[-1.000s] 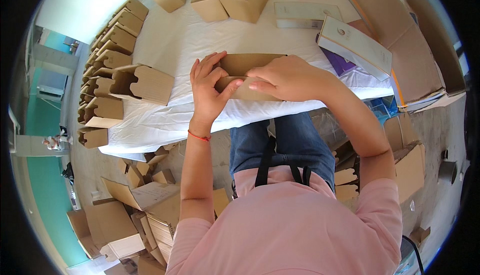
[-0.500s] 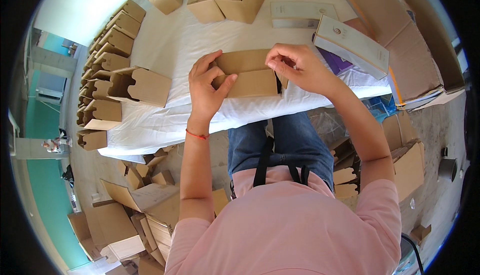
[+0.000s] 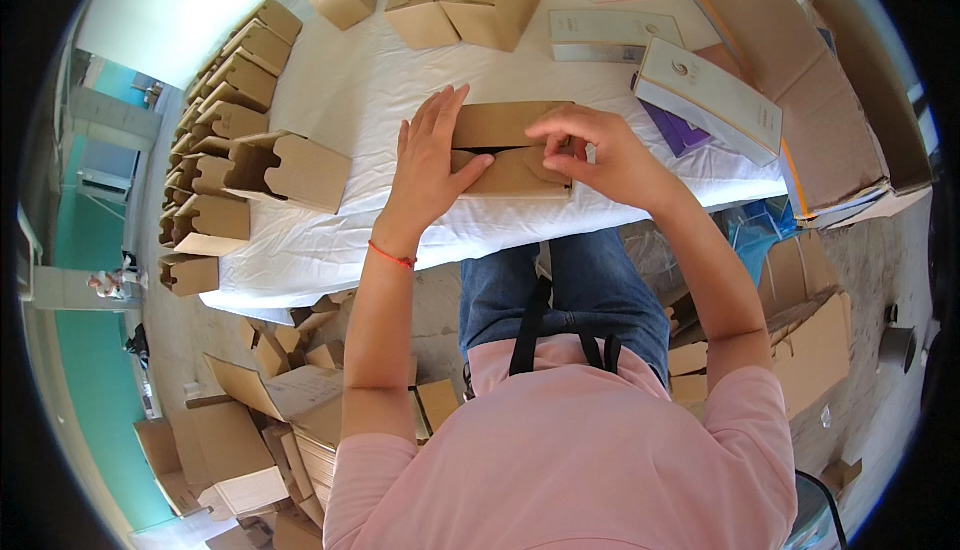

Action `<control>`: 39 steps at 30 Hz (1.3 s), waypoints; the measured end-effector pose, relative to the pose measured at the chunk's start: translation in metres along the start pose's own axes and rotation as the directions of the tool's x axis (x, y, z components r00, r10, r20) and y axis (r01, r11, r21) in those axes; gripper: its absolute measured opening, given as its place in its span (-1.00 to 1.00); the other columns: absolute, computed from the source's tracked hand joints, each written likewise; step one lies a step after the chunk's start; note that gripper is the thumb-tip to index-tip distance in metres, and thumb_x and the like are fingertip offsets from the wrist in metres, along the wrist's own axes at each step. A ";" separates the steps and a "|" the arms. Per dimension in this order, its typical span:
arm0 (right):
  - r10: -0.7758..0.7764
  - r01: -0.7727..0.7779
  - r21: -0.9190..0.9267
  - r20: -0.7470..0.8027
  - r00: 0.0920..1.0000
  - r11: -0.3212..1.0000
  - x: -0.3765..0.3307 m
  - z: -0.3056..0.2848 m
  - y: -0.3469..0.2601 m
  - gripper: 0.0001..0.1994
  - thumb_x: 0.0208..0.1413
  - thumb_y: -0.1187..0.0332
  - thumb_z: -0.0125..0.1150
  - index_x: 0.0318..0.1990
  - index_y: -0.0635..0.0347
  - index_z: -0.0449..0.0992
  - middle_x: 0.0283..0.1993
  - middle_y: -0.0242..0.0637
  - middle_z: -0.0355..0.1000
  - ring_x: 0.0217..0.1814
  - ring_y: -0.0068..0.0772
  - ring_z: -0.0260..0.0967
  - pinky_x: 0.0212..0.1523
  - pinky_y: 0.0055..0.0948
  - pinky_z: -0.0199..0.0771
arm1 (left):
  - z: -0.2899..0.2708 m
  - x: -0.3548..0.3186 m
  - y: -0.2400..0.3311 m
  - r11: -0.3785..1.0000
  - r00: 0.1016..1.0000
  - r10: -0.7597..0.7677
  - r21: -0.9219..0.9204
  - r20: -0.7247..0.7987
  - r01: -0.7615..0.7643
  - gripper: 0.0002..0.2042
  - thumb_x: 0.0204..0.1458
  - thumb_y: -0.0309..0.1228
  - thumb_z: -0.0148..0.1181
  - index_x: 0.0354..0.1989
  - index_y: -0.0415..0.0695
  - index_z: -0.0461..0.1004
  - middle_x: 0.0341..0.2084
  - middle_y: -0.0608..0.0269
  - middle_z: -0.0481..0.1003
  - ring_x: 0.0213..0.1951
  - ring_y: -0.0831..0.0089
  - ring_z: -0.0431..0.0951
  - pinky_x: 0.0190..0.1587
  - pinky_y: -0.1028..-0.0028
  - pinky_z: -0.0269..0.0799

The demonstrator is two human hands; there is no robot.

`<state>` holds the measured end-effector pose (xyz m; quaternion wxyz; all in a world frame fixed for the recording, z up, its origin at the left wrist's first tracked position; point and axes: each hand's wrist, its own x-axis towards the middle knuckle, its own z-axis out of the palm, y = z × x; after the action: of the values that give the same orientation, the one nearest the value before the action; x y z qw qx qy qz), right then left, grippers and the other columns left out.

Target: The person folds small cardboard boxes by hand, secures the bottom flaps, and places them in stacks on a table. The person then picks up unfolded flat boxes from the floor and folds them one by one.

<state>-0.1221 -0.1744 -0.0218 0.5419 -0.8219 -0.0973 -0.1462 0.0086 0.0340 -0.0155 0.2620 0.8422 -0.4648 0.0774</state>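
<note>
A small brown cardboard box lies lengthwise in front of me near the table's front edge. Its two long top panels leave a narrow dark gap between them. My left hand rests over the box's left end, fingers stretched out and pressed side by side, thumb on the near panel. At the other end, the curled fingers of my right hand pinch an end flap, which lies over the near panel. The fingertips partly cover that flap.
Folded open-topped cartons line the table's left side. Closed cartons stand at the back. White boxes lie at the right, one on a purple box, beside a large carton. Loose cardboard covers floor at left.
My left fingers have straightened from their bent grip at the box's left end. The right end flap has folded inward onto the near panel, under my right fingers.
</note>
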 end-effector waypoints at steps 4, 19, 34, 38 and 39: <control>-0.097 0.096 -0.112 -0.004 0.995 0.989 0.001 0.005 0.008 -0.74 -0.03 0.64 0.23 -0.14 0.25 0.51 -0.09 -0.26 0.44 -0.28 -0.50 0.40 -0.36 -0.57 0.40 | 0.003 0.004 -0.004 1.000 1.000 0.007 0.020 0.000 -0.007 -0.40 -0.03 -0.34 0.27 0.25 -0.07 0.26 0.27 -0.03 0.17 0.26 0.03 0.20 0.28 0.21 0.09; -0.156 0.067 -0.194 -0.489 0.858 0.979 -0.013 0.011 0.006 -0.72 -0.06 0.57 0.30 -0.13 0.18 0.54 -0.03 -0.21 0.46 -0.08 -0.34 0.42 -0.19 -0.46 0.45 | -0.009 -0.019 -0.032 0.655 0.925 -0.377 -0.720 -0.050 0.228 -0.43 0.27 -0.07 -0.11 0.30 -0.24 0.15 0.26 -0.03 0.20 0.30 0.18 0.17 0.30 0.32 0.06; 0.142 -0.159 0.023 -0.581 0.801 0.987 -0.025 0.042 0.077 -0.66 0.26 0.36 -0.01 0.15 0.25 0.33 0.14 -0.12 0.33 -0.03 -0.29 0.40 -0.03 -0.38 0.38 | -0.046 0.006 -0.031 0.991 0.922 0.109 -0.115 0.371 -0.070 -0.02 -0.37 -0.41 0.41 0.36 0.00 0.04 0.32 -0.01 0.00 0.36 0.00 -0.05 0.35 0.18 -0.01; -0.073 -0.097 -0.284 -0.534 0.842 0.954 -0.031 0.052 0.102 -0.71 0.24 0.42 -0.02 0.08 0.28 0.37 0.12 -0.06 0.34 -0.06 -0.24 0.42 -0.05 -0.37 0.42 | -0.054 0.009 -0.040 0.983 0.933 0.113 -0.174 0.343 -0.056 -0.06 -0.39 -0.39 0.42 0.32 -0.05 0.10 0.17 -0.02 0.18 0.23 0.01 0.15 0.29 0.19 0.09; -0.069 -0.075 -0.248 -0.527 0.847 0.966 -0.031 0.055 0.097 -0.72 0.23 0.44 -0.02 0.06 0.29 0.38 0.12 -0.04 0.34 -0.08 -0.23 0.42 -0.06 -0.37 0.43 | -0.060 0.008 -0.044 0.988 0.953 0.065 -0.156 0.297 -0.019 -0.06 -0.39 -0.38 0.42 0.32 -0.05 0.11 0.14 -0.03 0.20 0.20 0.00 0.17 0.27 0.19 0.11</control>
<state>-0.1126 -0.1620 -0.1364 0.4356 -0.8132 0.0775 -0.3781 0.0559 0.0780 0.0220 0.2496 0.8117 -0.5216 -0.0817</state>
